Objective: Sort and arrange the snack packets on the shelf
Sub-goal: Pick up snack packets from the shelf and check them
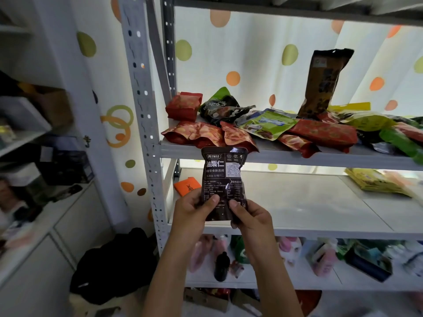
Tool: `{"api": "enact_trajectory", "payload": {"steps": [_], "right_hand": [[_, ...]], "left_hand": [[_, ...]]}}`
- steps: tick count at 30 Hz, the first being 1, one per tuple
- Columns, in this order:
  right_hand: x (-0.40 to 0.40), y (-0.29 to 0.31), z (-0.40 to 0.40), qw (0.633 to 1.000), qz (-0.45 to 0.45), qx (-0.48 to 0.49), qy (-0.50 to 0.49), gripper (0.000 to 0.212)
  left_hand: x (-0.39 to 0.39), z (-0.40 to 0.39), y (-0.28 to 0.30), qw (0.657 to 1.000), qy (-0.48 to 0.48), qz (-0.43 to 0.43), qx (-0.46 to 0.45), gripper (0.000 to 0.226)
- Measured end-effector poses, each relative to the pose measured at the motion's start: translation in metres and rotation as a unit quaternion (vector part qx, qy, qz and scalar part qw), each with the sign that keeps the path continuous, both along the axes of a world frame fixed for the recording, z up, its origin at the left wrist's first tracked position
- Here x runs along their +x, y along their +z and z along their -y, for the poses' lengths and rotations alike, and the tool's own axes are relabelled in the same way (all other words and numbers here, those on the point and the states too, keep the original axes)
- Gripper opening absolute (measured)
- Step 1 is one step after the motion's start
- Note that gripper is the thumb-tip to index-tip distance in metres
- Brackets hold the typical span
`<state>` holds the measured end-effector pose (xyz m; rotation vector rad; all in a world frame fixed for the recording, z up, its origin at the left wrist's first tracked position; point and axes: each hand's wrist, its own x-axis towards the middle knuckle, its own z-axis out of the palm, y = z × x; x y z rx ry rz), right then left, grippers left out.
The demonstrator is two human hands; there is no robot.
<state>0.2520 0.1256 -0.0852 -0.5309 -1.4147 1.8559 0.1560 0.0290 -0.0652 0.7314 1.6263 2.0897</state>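
A dark brown snack packet [223, 177] with white print stands upright in front of the shelf, held by its lower end. My left hand [194, 213] grips its bottom left and my right hand [248, 217] grips its bottom right, thumbs on the face. Above it, the upper shelf [286, 155] carries a loose pile of several packets: red ones [325, 132], a green one [267, 124], a red box-like pack [183, 106]. A tall brown packet [322, 85] stands upright at the back.
The middle shelf [297, 202] holds an orange packet [187, 186] at its left and yellow packets [375, 181] at its right. Bottles and cleaning items crowd the lower shelf [297, 257]. A grey upright post [146, 124] and white cabinets [45, 225] stand left. A black bag [114, 266] lies on the floor.
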Motion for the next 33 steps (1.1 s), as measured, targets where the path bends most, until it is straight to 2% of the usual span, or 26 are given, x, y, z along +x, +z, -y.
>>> {"api": "enact_trajectory", "payload": {"steps": [5,9,11,17,20,23,26,28,30,33], "right_hand": [[0.002,-0.001,0.000,1.000,-0.017,-0.008,-0.009,0.030],[0.008,0.000,0.001,0.999,-0.027,-0.034,0.009,0.014],[0.010,0.002,0.003,0.998,-0.039,-0.042,0.019,0.017],[0.014,0.007,0.003,0.996,-0.004,0.062,-0.066,0.010],[0.014,0.005,0.003,0.991,0.000,0.079,-0.105,0.009],[0.012,0.001,0.004,0.990,0.012,0.070,-0.123,0.009],[0.014,-0.002,0.006,0.990,0.014,0.077,-0.117,0.007],[0.017,0.000,0.005,0.992,0.011,0.077,-0.102,0.011],[0.019,0.003,0.004,0.994,0.016,0.078,-0.081,0.013],[0.020,0.004,0.007,0.998,0.022,0.053,-0.039,0.034]], "left_hand": [[0.008,-0.001,0.000,1.000,0.012,-0.001,0.016,0.014],[0.012,-0.005,0.001,0.999,0.027,-0.015,0.020,0.013],[0.014,-0.005,0.002,0.999,0.022,-0.018,0.024,0.014],[0.025,-0.009,0.000,0.999,-0.005,0.012,0.049,0.013],[0.026,-0.015,-0.003,0.999,-0.002,0.019,0.038,0.012],[0.026,-0.023,-0.010,0.998,0.062,0.009,-0.007,0.025],[0.029,-0.027,-0.014,0.987,0.130,-0.066,-0.065,0.025],[0.029,-0.026,-0.015,0.987,0.115,-0.087,-0.065,0.016],[0.028,-0.025,-0.014,0.994,0.071,-0.074,-0.048,0.017],[0.030,-0.022,-0.010,0.999,0.004,-0.022,-0.023,0.021]]}}
